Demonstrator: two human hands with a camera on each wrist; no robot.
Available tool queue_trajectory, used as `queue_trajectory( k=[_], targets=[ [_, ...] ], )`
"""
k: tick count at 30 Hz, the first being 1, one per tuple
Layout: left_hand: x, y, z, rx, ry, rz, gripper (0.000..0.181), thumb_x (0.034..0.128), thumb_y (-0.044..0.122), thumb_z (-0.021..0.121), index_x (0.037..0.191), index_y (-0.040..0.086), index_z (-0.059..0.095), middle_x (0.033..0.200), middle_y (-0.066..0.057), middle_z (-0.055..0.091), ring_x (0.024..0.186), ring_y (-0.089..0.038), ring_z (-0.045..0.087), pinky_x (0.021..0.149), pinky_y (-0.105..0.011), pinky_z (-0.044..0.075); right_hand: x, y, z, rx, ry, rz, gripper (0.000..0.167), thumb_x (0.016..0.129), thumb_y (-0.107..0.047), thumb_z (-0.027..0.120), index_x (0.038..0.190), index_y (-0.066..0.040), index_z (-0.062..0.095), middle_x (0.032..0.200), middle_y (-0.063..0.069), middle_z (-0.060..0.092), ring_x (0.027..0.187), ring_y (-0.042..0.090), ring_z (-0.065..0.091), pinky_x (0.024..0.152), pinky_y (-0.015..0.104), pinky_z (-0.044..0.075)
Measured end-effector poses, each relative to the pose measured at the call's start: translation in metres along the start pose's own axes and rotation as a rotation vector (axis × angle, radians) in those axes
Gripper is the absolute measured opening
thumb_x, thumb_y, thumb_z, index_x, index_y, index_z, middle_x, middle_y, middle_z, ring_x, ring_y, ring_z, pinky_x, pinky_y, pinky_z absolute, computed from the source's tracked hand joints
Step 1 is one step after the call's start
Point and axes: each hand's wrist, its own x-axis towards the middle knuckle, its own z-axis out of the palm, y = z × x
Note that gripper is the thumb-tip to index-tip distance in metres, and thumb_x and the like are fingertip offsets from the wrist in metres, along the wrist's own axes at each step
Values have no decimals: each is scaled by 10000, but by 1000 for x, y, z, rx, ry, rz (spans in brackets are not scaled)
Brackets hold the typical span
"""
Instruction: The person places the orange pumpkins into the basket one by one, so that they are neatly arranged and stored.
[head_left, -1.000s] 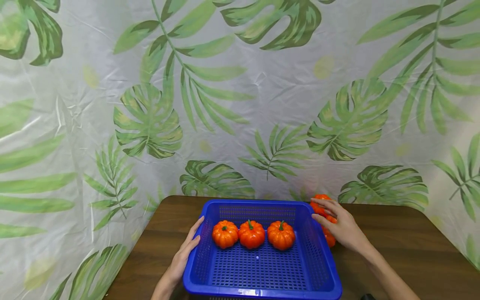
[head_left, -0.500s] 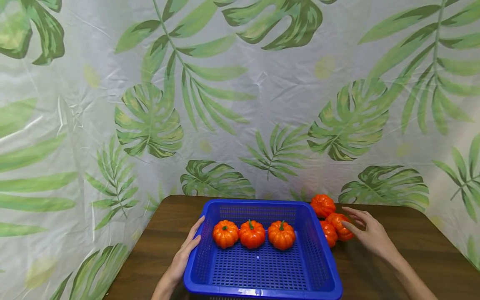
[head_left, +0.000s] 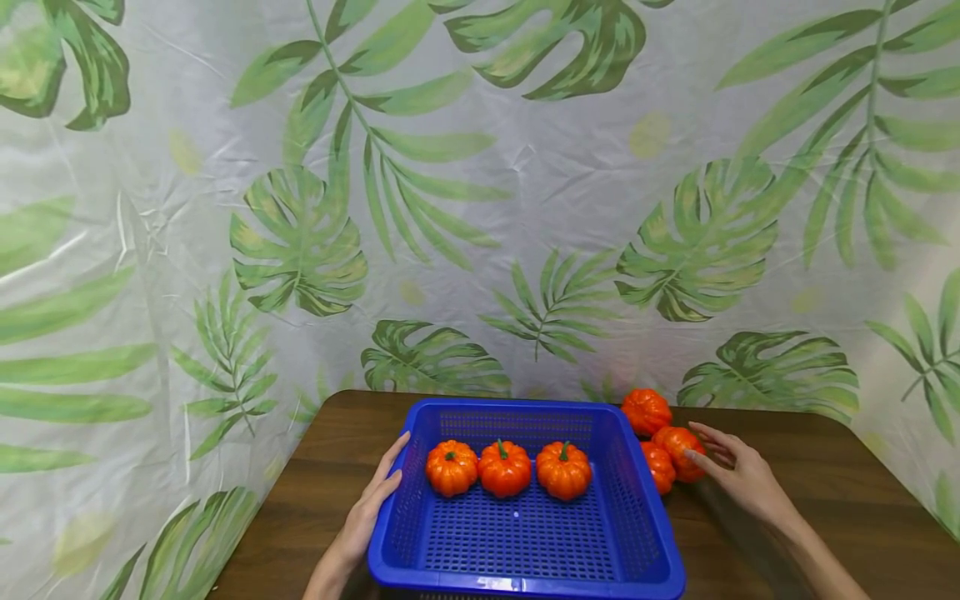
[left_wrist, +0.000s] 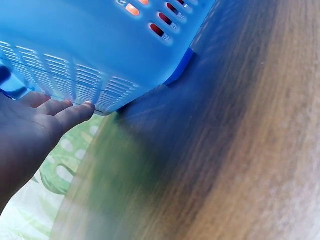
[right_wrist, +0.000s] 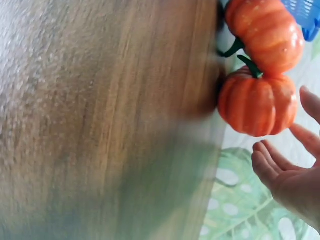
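A blue plastic basket point(head_left: 525, 583) stands on the table, with three small orange pumpkins point(head_left: 504, 468) in a row inside it. My left hand point(head_left: 358, 521) rests against the basket's left side; in the left wrist view its straight fingers point(left_wrist: 75, 114) lie along the slotted wall. Outside the basket's right wall sit three more pumpkins: one at the back point(head_left: 647, 412), one against the wall point(head_left: 658, 468) and one further right point(head_left: 681, 454). Beside that rightmost pumpkin is my right hand point(head_left: 750, 479), fingers spread and loosely bent. Whether a fingertip touches it I cannot tell.
The dark wood table point(head_left: 832, 492) has rounded back corners. Directly behind it hangs a pale sheet point(head_left: 570, 217) with green leaf prints. Bare wood shows left of the basket and right of the pumpkins.
My right hand has moved right, from over the pumpkins at the basket's right rim to their right side, uncovering them. My left hand and the basket stay put.
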Motion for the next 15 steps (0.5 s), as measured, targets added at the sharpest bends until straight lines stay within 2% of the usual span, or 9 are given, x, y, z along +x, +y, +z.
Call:
queue_trajectory(
  k=[9,15],
  targets=[
    [-1,0,0,-12,-11,-2,577,1154,275,187,1670,180,-56,1695,33,145,1380,-226,505,1069,-375,491,0,6,2,8,-24,66,490,992,-203,713,1400,44,601,1272,339,663,970,-197,550,734,90,503],
    [0,0,-1,-18,-18,6,577,1155,269,183,1669,174,-60,1698,33,144,1389,-219,497,1077,-376,487,-1,7,4,-13,-20,79,478,988,-223,719,1391,16,623,1282,336,660,932,-186,562,729,111,508]
  ],
)
